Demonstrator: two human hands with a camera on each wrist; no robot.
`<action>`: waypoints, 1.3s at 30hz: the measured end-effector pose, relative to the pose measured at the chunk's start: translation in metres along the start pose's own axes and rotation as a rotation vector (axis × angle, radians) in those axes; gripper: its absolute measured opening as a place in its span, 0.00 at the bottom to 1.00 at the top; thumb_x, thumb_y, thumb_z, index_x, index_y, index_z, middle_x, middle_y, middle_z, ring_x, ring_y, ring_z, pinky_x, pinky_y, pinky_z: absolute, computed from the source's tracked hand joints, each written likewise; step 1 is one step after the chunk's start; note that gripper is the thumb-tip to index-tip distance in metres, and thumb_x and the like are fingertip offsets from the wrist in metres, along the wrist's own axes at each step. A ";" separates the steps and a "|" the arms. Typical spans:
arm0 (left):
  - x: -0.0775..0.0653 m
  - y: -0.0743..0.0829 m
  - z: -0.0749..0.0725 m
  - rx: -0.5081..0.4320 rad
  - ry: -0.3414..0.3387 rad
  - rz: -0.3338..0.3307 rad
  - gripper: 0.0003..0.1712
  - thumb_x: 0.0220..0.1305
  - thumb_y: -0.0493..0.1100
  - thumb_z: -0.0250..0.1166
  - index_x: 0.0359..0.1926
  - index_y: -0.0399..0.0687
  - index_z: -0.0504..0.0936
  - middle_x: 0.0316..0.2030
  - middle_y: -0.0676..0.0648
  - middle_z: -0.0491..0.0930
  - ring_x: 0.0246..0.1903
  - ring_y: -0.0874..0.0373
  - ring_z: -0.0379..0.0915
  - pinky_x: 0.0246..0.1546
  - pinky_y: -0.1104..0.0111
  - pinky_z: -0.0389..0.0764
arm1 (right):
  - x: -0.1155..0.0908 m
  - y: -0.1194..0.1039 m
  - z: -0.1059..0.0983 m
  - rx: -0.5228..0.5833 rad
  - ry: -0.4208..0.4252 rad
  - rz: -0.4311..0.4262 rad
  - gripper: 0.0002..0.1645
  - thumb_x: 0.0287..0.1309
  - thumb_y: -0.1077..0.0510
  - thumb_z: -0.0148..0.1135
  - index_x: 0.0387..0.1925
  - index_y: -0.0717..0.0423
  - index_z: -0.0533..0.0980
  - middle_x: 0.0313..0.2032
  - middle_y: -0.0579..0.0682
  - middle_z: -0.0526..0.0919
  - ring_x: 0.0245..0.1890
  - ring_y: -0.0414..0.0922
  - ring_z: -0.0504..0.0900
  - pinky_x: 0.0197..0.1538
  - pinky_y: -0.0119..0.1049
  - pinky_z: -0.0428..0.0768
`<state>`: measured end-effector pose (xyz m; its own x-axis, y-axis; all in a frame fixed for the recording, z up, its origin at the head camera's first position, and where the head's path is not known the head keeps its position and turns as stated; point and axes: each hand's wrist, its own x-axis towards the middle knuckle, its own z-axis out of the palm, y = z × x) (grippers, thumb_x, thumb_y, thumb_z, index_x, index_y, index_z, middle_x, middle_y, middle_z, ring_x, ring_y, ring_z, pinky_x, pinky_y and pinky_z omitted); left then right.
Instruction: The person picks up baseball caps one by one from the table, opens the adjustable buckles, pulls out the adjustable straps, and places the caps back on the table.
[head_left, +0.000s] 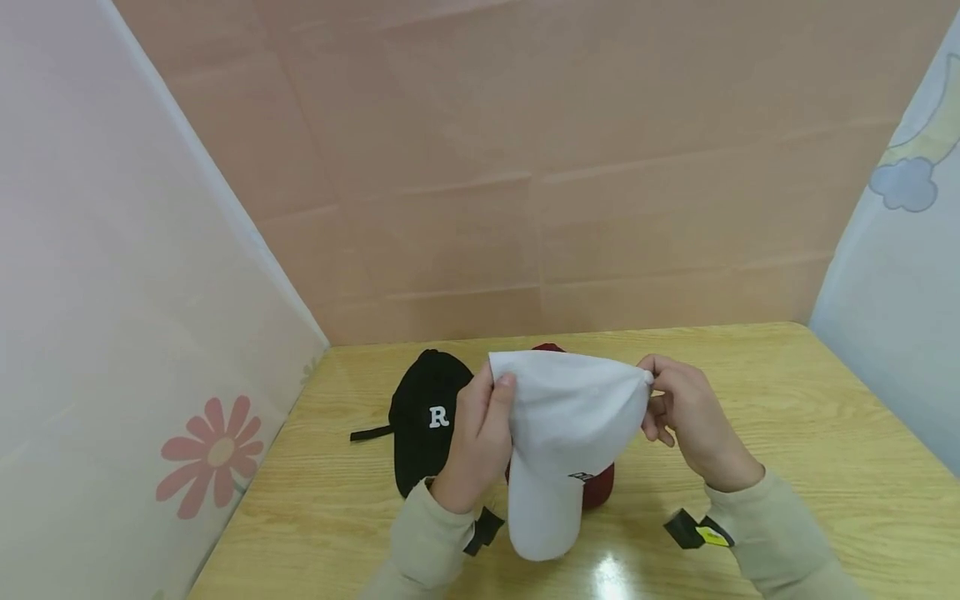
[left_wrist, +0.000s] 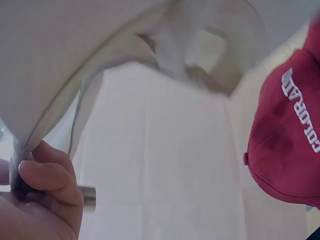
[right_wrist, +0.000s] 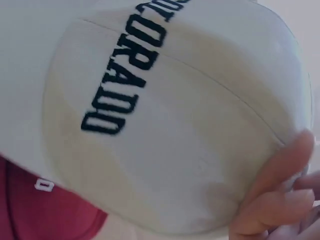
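Observation:
A white baseball cap [head_left: 573,408] is held up above the table, tilted sideways with its brim [head_left: 545,517] hanging down. My left hand [head_left: 477,446] grips the cap's rear edge, thumb on the outer side. At the crown's top, beside the button, my right hand [head_left: 692,421] pinches the fabric. Dark COLORADO lettering [right_wrist: 131,75] crosses the crown's front in the right wrist view. The left wrist view looks under the cap, where its open underside shows above my left fingers [left_wrist: 55,177]. Behind the white cap, a dark red cap [head_left: 598,490] is mostly hidden in the head view.
A black cap [head_left: 423,417] with a white R lies left of the hands, its strap [head_left: 371,433] sticking out leftward. White lettering marks the red cap [left_wrist: 285,140] in the left wrist view. The wooden table [head_left: 825,433] meets a tan backdrop [head_left: 525,208] and pale side walls.

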<state>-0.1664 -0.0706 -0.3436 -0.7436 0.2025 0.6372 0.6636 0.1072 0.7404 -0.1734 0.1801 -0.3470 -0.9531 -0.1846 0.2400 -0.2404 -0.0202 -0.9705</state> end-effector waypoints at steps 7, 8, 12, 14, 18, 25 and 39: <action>0.003 -0.011 0.000 0.063 0.054 -0.113 0.10 0.77 0.37 0.49 0.45 0.38 0.77 0.29 0.45 0.77 0.27 0.57 0.73 0.28 0.68 0.76 | -0.002 -0.006 -0.003 -0.042 0.108 -0.081 0.20 0.64 0.70 0.31 0.29 0.63 0.72 0.15 0.47 0.71 0.07 0.44 0.63 0.10 0.43 0.58; 0.003 -0.013 0.000 0.090 0.056 -0.137 0.09 0.76 0.38 0.51 0.45 0.39 0.76 0.27 0.46 0.76 0.25 0.58 0.71 0.26 0.69 0.75 | -0.002 -0.006 -0.004 -0.040 0.116 -0.089 0.20 0.65 0.70 0.32 0.30 0.64 0.73 0.15 0.47 0.71 0.07 0.43 0.63 0.10 0.43 0.58; 0.006 -0.021 0.001 0.250 0.055 -0.219 0.06 0.73 0.40 0.58 0.46 0.42 0.75 0.25 0.49 0.72 0.22 0.60 0.67 0.23 0.71 0.71 | -0.003 -0.004 -0.005 -0.014 0.137 -0.116 0.19 0.68 0.71 0.35 0.30 0.65 0.74 0.14 0.47 0.71 0.07 0.42 0.63 0.11 0.43 0.57; 0.007 -0.025 0.001 0.348 0.058 -0.239 0.10 0.71 0.42 0.62 0.48 0.44 0.74 0.27 0.50 0.72 0.24 0.62 0.67 0.24 0.72 0.72 | -0.003 -0.003 -0.004 -0.006 0.150 -0.121 0.19 0.68 0.71 0.37 0.29 0.65 0.74 0.13 0.48 0.71 0.08 0.42 0.64 0.12 0.42 0.58; 0.006 -0.029 0.003 0.433 0.031 -0.194 0.13 0.68 0.41 0.65 0.50 0.43 0.76 0.29 0.48 0.72 0.26 0.61 0.66 0.26 0.72 0.72 | -0.002 0.000 0.000 -0.043 0.160 -0.106 0.16 0.69 0.70 0.39 0.30 0.67 0.73 0.13 0.49 0.71 0.09 0.43 0.66 0.12 0.41 0.61; 0.004 -0.027 0.010 0.311 -0.378 -0.109 0.12 0.73 0.47 0.61 0.52 0.48 0.80 0.32 0.56 0.75 0.30 0.66 0.69 0.32 0.76 0.75 | -0.001 0.007 0.006 -0.105 0.122 -0.044 0.13 0.72 0.67 0.42 0.35 0.70 0.72 0.16 0.50 0.72 0.12 0.43 0.70 0.14 0.36 0.69; 0.000 -0.033 0.025 0.363 -0.378 -0.039 0.06 0.72 0.43 0.61 0.43 0.46 0.80 0.30 0.53 0.69 0.30 0.65 0.64 0.29 0.78 0.70 | -0.002 0.012 0.019 -0.597 0.283 -0.236 0.11 0.61 0.64 0.65 0.46 0.58 0.80 0.37 0.49 0.79 0.23 0.39 0.78 0.27 0.29 0.76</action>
<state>-0.1862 -0.0502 -0.3731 -0.7313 0.5217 0.4394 0.6717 0.4387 0.5969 -0.1707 0.1618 -0.3598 -0.8546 0.0231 0.5187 -0.4296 0.5297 -0.7314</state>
